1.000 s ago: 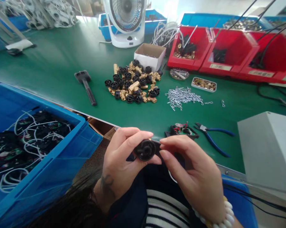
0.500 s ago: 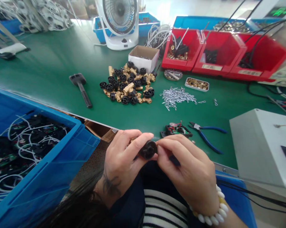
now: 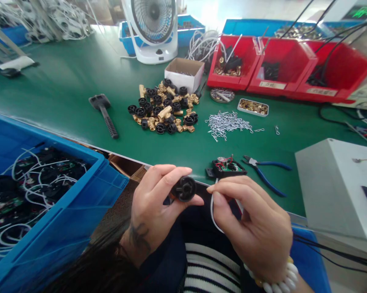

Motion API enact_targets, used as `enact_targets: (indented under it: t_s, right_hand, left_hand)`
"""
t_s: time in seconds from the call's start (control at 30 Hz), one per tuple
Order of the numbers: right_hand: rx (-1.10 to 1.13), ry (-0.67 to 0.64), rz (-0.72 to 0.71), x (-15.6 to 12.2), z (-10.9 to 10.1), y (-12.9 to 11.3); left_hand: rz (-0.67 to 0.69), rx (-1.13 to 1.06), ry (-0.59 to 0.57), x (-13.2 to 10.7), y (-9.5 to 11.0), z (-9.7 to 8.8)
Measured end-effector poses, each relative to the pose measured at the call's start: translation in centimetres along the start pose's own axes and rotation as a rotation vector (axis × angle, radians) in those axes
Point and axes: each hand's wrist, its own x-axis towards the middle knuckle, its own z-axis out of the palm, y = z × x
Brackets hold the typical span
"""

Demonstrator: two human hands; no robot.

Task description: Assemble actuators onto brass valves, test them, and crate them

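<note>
My left hand (image 3: 159, 199) is closed around a brass fitting with a round black plastic cap (image 3: 185, 189); the cap's open face points toward me, and most of the brass is hidden by my fingers. To its right, my right hand (image 3: 247, 215) is in a pinch, apart from the cap. Whatever sits between its fingertips, if anything, is too small to make out. A white cable (image 3: 212, 209) hangs down by those fingertips. Just beyond my right hand, a black housing with a green circuit board and red wires (image 3: 229, 166) lies at the table edge.
Blue-handled cutters (image 3: 270, 177) lie right of the housing. Further back are silver clips (image 3: 228, 124), a heap of brass fittings with black caps (image 3: 165, 108), a black handle-like part (image 3: 104, 116) and red bins (image 3: 232, 61). A blue crate (image 3: 88, 195) stands left, a grey box (image 3: 336, 187) right.
My right hand has drawn back to the right, away from the black cap. My left hand has shifted slightly left with the fitting. The white cable has come into sight.
</note>
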Motion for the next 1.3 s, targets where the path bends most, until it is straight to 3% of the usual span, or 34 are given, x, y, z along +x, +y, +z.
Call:
enact_targets:
  t_s: [0.13, 0.23, 0.33, 0.47, 0.53, 0.63, 0.73, 0.83, 0.93, 1.03, 1.1, 1.23, 1.3]
  right_hand:
    - [0.163, -0.28, 0.177, -0.7, 1.1, 1.1]
    - [0.59, -0.423, 0.351, -1.7, 2.2, 1.5]
    - [0.991, -0.272, 0.5, -2.5, 2.8, 1.7]
    - [1.051, -0.08, 0.59, -3.4, 1.6, 2.9]
    - [1.022, -0.058, 0.564, -3.8, 0.1, 3.4]
    - [0.98, -0.063, 0.491, -4.2, -2.1, 3.6]
    - [0.9, -0.061, 0.447, -4.3, -3.6, 3.2]
    - [0.848, -0.056, 0.414, -4.3, -4.1, 3.1]
    - [0.843, -0.073, 0.396, -4.5, -4.4, 3.1]
    - [0.934, -0.078, 0.443, -4.9, -4.5, 3.1]
    - [1.016, -0.066, 0.536, -5.1, -4.4, 3.0]
    - [1.03, -0.036, 0.738, -5.3, -3.5, 3.0]
    - [1.031, -0.036, 0.789, -5.2, -3.0, 3.0]
  left_hand:
    - [-0.197, -0.144, 0.093, 0.0, 0.4, 0.0]
    - [-0.348, -0.312, 0.145, -0.2, 1.3, 1.1]
    - [-0.398, -0.434, 0.064, -0.2, 2.1, 2.7]
    - [-0.306, -0.537, -0.179, 1.2, 1.7, 3.4]
    - [-0.304, -0.406, -0.167, 2.5, 0.9, 3.3]
    - [-0.237, 0.03, -0.187, 4.3, 0.3, 4.0]
    - [-0.081, 0.324, -0.306, 4.5, 1.2, 6.6]
    - [-0.02, 0.343, -0.391, 3.5, 2.4, 10.3]
    - [-0.038, 0.243, -0.406, 2.9, 2.5, 12.5]
    - [-0.059, 0.129, -0.379, 3.5, 1.4, 12.0]
    - [-0.169, -0.142, -0.358, 4.1, 0.6, 10.8]
    - [-0.525, -0.956, -0.34, 4.5, 0.5, 8.4]
    - [-0.549, -1.061, -0.322, 4.1, 1.0, 7.6]
